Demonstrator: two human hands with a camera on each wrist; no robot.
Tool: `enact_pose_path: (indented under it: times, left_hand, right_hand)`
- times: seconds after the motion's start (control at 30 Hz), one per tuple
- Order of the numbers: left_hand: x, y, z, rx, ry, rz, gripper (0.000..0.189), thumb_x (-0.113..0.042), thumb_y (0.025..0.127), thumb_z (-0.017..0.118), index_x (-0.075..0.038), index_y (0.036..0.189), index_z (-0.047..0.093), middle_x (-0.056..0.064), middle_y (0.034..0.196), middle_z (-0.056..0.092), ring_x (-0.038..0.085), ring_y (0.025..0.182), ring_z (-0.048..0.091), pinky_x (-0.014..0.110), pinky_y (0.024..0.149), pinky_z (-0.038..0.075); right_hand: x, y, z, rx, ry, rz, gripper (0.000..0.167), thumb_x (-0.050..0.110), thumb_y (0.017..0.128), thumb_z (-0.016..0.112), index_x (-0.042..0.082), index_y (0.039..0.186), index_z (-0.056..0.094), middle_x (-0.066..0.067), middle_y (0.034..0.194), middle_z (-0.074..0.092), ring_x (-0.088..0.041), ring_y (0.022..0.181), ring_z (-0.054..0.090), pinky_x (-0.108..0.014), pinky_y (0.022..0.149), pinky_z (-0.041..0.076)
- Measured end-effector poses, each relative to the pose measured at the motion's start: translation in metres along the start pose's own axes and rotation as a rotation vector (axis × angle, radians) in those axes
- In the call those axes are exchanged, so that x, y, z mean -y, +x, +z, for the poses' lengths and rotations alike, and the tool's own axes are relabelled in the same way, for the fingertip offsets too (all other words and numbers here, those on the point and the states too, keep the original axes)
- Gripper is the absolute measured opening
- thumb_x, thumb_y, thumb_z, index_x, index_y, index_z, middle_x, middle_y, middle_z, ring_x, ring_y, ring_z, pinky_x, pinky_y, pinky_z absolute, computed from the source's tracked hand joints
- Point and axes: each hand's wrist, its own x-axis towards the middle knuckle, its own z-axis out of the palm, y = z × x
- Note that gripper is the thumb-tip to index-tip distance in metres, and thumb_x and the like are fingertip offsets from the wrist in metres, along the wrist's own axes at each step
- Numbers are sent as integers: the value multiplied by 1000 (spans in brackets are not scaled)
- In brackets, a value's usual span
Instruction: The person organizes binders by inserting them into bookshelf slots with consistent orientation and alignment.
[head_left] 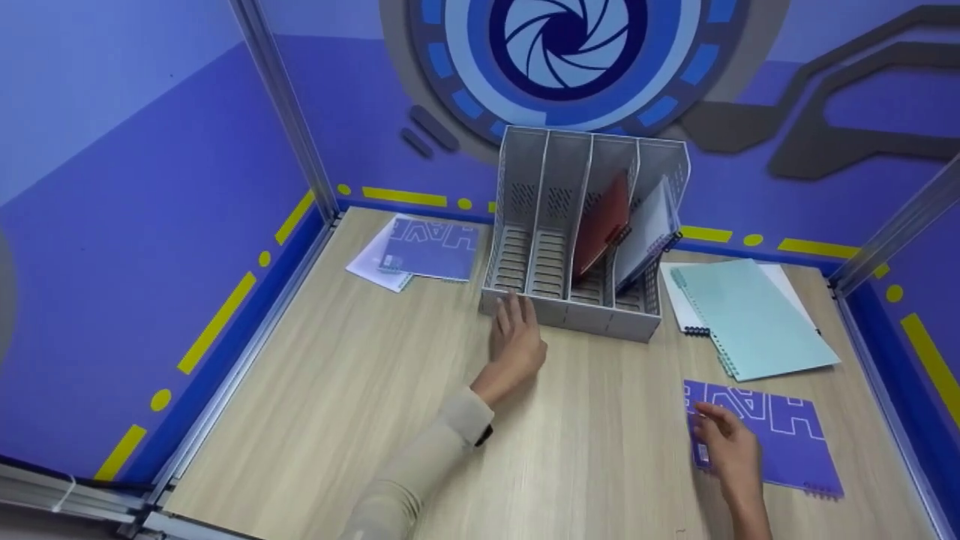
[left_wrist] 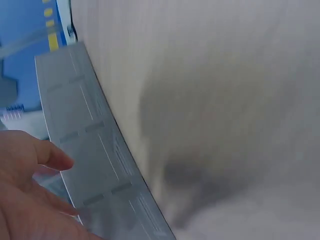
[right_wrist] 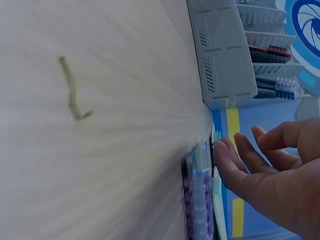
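"Status?"

"Left hand (head_left: 517, 341) loosely extended at grey organizer (head_left: 600, 319) front; right hand (head_left: 731, 450) relaxed, empty, over purple notebook (head_left: 795, 457) lying on table (head_left: 600, 450)."

"Technique?"

"Likely best: left steadies organizer, right pinches notebook edge clear of coil (head_left: 823, 492)."

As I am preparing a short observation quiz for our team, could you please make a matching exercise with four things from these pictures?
Things:
1. file rack
2. red notebook
3. pale green notebook
4. right hand

Places and states, as the head view shows them:
A. leaning in the third compartment from the left
B. partly covering the nearer purple notebook from view
C. grey, with four compartments
D. lying partly over a white notebook

Right pairs: 1-C, 2-A, 3-D, 4-B
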Motion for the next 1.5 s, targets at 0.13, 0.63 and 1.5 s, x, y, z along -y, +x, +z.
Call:
enact_pose_path:
  times: [0.13, 0.63, 1.5]
  left_hand:
    - [-24, -18, 11, 106, 63, 149, 76, -20, 94, 61, -10, 161, 27, 19, 168, 10, 45, 153, 5, 54, 122, 15]
    - [-130, -86, 71, 353, 332, 749, 62, -39, 105, 50, -27, 161, 26, 0, 168, 20, 23, 155, 16, 37, 123, 17]
    - [-192, -101, 120, 275, 566, 847, 48, -38, 112, 28, -23, 157, 37, -2, 162, 34, 19, 150, 29, 31, 117, 31]
  right_hand:
    - [-8, -3, -9, -19, -13, 63, 40, 12, 107, 45, 0, 145, 49, -25, 148, 49, 16, 91, 53, -13, 86, 51]
    - [-31, -20, -40, -169, 209, 200, 41, 9, 106, 47, -5, 145, 46, -2, 120, 67, 13, 85, 60, -18, 86, 54]
    - [-52, -45, -48, -238, 598, 412, 25, 13, 110, 36, 18, 127, 54, 21, 81, 65, 0, 80, 69, -31, 88, 56]
